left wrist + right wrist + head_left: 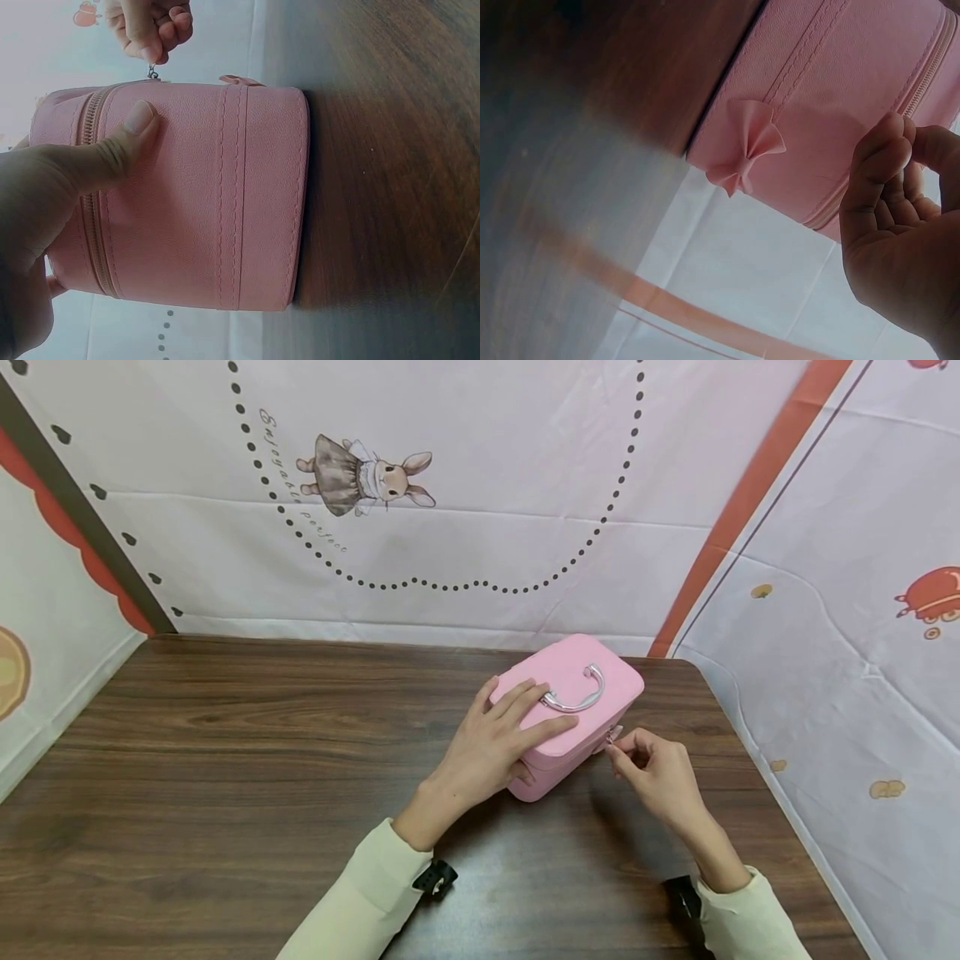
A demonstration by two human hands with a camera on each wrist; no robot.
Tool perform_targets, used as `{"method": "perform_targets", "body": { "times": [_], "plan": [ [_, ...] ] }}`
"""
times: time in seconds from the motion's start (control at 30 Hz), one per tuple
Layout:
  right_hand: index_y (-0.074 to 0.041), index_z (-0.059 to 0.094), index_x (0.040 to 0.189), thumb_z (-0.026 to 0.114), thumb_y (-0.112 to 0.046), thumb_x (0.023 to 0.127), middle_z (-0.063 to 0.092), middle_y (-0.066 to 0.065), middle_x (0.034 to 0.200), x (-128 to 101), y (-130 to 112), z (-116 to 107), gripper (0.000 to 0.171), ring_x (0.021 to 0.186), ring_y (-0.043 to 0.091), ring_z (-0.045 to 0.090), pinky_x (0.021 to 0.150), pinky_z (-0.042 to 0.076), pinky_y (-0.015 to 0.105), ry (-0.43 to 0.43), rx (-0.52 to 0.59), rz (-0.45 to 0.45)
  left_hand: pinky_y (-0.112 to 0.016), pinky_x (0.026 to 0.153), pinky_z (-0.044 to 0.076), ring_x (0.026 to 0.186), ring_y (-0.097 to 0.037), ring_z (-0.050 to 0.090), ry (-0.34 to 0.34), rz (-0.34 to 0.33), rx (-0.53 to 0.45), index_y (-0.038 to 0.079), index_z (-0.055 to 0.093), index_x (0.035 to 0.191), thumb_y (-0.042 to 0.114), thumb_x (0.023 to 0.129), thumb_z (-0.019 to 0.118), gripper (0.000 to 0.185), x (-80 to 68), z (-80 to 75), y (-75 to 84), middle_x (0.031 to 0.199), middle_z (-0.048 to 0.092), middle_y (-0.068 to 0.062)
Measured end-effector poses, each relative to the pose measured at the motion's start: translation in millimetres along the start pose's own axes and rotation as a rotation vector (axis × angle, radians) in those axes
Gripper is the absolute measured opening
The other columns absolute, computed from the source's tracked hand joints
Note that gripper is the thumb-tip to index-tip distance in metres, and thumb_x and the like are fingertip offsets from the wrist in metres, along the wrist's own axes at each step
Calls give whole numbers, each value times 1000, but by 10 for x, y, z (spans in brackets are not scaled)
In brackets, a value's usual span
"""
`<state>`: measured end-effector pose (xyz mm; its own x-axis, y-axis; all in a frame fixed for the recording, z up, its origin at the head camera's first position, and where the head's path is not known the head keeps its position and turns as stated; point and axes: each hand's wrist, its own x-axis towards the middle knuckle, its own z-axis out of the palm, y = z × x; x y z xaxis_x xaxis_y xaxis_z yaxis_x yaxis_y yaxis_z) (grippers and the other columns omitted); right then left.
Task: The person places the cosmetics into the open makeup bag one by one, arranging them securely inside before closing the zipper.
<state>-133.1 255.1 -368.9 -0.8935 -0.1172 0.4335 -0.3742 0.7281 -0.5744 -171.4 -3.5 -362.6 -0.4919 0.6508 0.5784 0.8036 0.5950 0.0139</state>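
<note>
A pink zippered case (566, 660) with a silver curved handle (596, 689) on its lid stands on the wooden table. My left hand (491, 739) rests on the lid with its fingers spread and fairly straight. Its thumb (124, 146) lies down the short side, across the zipper (91, 202). At the long side, my right hand (663, 777) pinches the small metal zipper pull (153, 73) between thumb and curled index finger. Along that side the zipper looks closed. Low on the same side sits a pink bow (751, 142).
The dark wooden table (225, 793) extends to the left of the case and in front of it. White printed cloth (480, 468) hangs behind the table, with another sheet (832, 693) along the right edge. The case stands near the back right corner.
</note>
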Motion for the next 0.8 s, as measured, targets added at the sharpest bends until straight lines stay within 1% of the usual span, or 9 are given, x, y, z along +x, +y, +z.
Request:
{"method": "perform_targets", "body": {
  "times": [0.5,0.8],
  "plan": [
    [-16,59,70,71,-4,84,54,-10,55,-9,1,-5,22,48,5,46,42,34,20,-5,-1,-8,-53,112,10,138,-19,29,-10,-6,0,37,46,138,12,58,88,94,-4,0,10,145,39,-8],
    [-17,58,69,70,-2,83,52,-13,55,-3,-13,6,24,48,5,44,42,33,20,-10,8,-34,-53,112,10,138,-19,29,-9,-6,3,37,46,138,13,57,89,95,-8,3,6,146,39,-9]
  ]
}}
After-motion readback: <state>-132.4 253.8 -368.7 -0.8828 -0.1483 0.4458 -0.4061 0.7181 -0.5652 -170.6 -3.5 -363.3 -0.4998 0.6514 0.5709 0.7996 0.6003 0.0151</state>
